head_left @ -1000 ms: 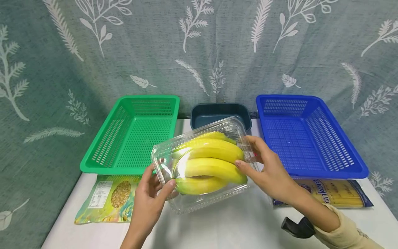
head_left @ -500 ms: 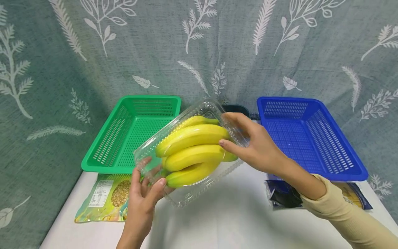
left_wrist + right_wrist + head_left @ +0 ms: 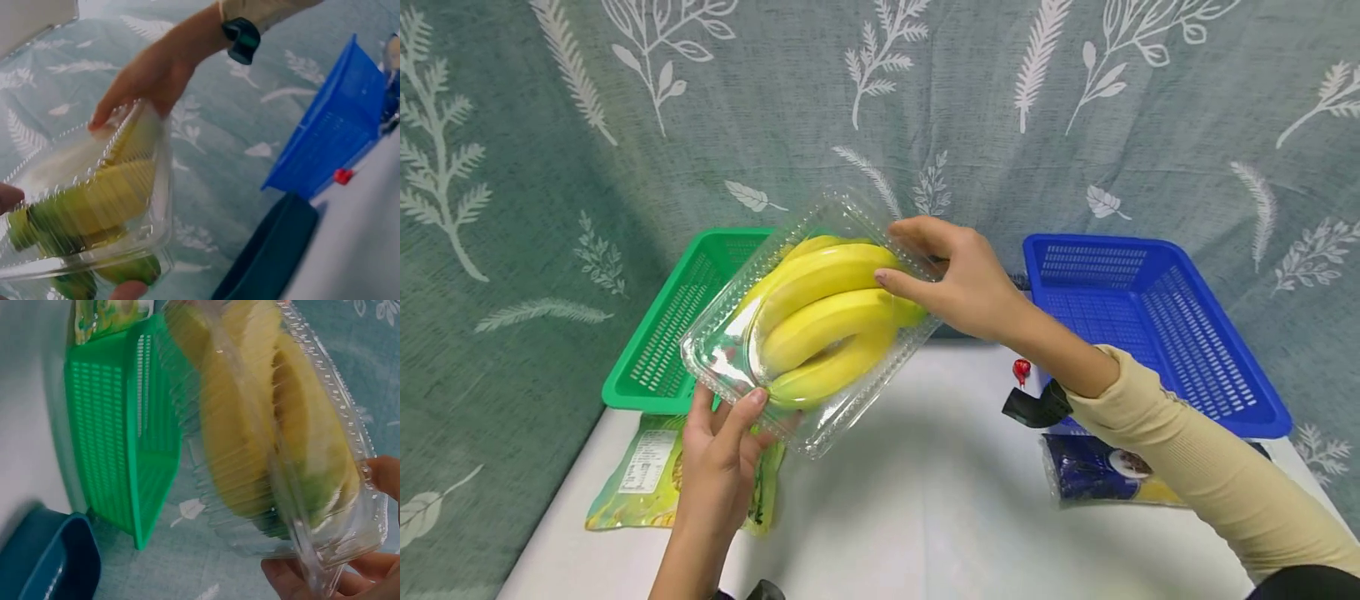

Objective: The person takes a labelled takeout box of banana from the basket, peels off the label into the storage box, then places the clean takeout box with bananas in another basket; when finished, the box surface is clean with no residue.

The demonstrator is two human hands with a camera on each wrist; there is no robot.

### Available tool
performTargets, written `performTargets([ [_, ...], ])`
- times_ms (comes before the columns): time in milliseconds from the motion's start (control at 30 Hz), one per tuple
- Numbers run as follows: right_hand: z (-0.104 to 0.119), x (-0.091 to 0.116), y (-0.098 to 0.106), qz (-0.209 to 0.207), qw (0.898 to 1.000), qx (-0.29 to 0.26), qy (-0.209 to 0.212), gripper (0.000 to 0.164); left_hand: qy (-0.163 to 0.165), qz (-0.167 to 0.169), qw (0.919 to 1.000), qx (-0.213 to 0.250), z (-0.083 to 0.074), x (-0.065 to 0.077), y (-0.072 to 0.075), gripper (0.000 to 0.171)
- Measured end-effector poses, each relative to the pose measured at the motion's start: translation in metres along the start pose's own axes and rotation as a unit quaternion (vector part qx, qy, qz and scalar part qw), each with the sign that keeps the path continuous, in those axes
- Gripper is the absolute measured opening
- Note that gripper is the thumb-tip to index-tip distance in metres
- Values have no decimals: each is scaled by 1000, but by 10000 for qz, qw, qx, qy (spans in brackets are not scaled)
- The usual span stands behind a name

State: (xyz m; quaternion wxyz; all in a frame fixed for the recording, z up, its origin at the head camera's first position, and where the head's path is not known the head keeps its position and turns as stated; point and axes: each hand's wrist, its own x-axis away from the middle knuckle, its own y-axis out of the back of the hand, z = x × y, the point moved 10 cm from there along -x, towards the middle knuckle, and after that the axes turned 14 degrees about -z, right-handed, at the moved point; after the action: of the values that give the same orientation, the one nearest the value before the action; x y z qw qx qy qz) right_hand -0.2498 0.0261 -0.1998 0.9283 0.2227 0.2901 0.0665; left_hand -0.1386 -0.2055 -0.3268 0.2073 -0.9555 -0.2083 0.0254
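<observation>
A clear plastic clamshell box [image 3: 842,421] with a bunch of bananas [image 3: 827,325] inside is held up, tilted, with its right end higher. My left hand [image 3: 718,462] grips the lower left corner, thumb on the lid and fingers underneath. At the upper right end my right hand [image 3: 958,271] pinches the box, thumb on top. The left wrist view shows the bananas [image 3: 94,203] through the ridged wall, with the right hand [image 3: 150,78] on the far end. Seen from the right wrist, the box [image 3: 231,537] looks closed.
Behind the box stands a green basket [image 3: 647,367]; a blue basket [image 3: 1150,333] is at the right. A dark teal tub [image 3: 47,550] sits between them, mostly hidden in the head view. Bags lie in front: a green-yellow packet [image 3: 632,492] and a blue pasta packet [image 3: 1090,471]. A small red item [image 3: 1021,371] lies near the blue basket.
Both hands have carried the box of bananas up and to the left, toward the green basket. Its right end has risen, so it tilts more steeply.
</observation>
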Motion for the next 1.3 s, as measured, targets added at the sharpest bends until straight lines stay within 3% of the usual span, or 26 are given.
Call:
performTargets([
  [167, 1, -20, -9, -37, 9998, 161, -125, 50, 128, -195, 9996, 152, -5, -8, 5, 56],
  [400, -5, -42, -19, -36, 9954, 844, -458, 43, 358, -534, 9968, 484, -9, -20, 12, 54],
  [600, -11, -57, -35, 118, 9966, 327, -752, 38, 426, -800, 9938, 641, -15, -29, 19, 59],
  [733, -16, -64, -45, -43, 9967, 81, -808, 40, 547, -900, 9923, 650, -12, -34, 24, 59],
  [1000, -18, -74, -69, -245, 9979, -65, -592, 41, 972, -1191, 9832, 989, -4, -48, 37, 39],
  [1300, -26, -90, -91, -200, 9967, 188, -766, 40, 1516, -1241, 9765, 896, 4, -58, 43, 64],
])
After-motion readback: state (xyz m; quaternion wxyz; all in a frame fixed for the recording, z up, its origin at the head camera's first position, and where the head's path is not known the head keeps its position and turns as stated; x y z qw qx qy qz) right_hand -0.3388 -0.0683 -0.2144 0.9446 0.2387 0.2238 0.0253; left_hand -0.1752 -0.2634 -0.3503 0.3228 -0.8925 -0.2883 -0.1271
